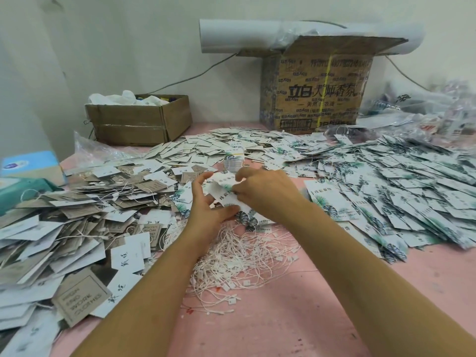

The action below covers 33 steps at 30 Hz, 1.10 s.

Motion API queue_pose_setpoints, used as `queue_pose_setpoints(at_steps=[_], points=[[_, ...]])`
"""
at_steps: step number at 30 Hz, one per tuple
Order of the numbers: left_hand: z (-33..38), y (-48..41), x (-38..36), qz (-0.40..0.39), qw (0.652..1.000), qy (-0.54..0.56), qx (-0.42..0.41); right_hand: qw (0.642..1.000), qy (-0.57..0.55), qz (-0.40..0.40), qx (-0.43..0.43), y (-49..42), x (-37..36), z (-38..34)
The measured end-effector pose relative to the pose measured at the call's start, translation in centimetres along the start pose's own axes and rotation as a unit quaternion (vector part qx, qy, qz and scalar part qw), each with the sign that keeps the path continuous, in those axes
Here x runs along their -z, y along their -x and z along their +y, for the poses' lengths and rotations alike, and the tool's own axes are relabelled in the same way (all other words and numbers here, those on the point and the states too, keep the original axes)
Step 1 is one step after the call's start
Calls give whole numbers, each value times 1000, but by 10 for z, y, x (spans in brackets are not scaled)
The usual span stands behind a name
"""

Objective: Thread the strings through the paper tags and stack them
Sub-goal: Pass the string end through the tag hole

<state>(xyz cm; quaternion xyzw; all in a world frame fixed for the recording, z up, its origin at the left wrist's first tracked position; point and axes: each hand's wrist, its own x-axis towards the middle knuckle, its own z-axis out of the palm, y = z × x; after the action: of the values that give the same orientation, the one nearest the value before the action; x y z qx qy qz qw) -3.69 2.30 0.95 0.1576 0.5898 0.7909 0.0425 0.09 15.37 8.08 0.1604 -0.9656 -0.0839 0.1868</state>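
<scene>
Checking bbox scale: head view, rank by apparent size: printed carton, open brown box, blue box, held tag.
printed carton
open brown box
blue box
held tag, partly covered, clearly smallest

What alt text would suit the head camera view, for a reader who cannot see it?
Seen from above, a person's left hand and right hand hold a white leaf-print paper tag near a pile of white strings on a pink table. Heaps of tags lie on both sides, with cardboard boxes behind against the wall.
</scene>
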Motion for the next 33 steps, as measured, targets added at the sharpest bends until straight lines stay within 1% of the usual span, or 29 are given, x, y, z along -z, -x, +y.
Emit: queue_pose_setpoints(at_steps=[2, 4, 6, 9, 11, 13, 14, 15, 19, 23, 28, 33], points=[[0, 0, 0, -5, 1000, 0, -4, 1000, -13, -16, 5, 2, 0, -2], [1, 0, -2, -2, 1000, -31, 3, 999, -32, -38, -1, 3, -1, 0], [1, -1, -3, 3, 998, -55, 16, 994, -90, -59, -25, 4, -1, 2], [4, 1, -4, 9, 999, -35, 30, 981, -176, -61, -59, 1, -1, 8], [5, 2, -4, 14, 999, -35, 22, 961, -262, -44, -83, 0, -2, 10], [4, 3, -6, 5, 998, -54, 7, 925, -364, -31, -101, 0, -2, 8], [4, 4, -6, -8, 998, -64, 2, 914, -391, -26, -107, 0, -2, 6], [3, 5, -6, -20, 997, -78, -2, 910, -399, -20, -111, 0, -2, 5], [1, 7, -8, -60, 991, -119, -20, 918, -377, 8, -121, -2, -3, 2], [-3, 7, -10, -67, 987, -144, -39, 909, -397, 18, -123, -1, -3, 4], [1, 10, -11, -57, 990, -124, -24, 919, -375, -6, -118, 2, -1, 12], [1, 10, -11, -43, 989, -137, -15, 948, -298, -48, -96, 2, 2, 19]])
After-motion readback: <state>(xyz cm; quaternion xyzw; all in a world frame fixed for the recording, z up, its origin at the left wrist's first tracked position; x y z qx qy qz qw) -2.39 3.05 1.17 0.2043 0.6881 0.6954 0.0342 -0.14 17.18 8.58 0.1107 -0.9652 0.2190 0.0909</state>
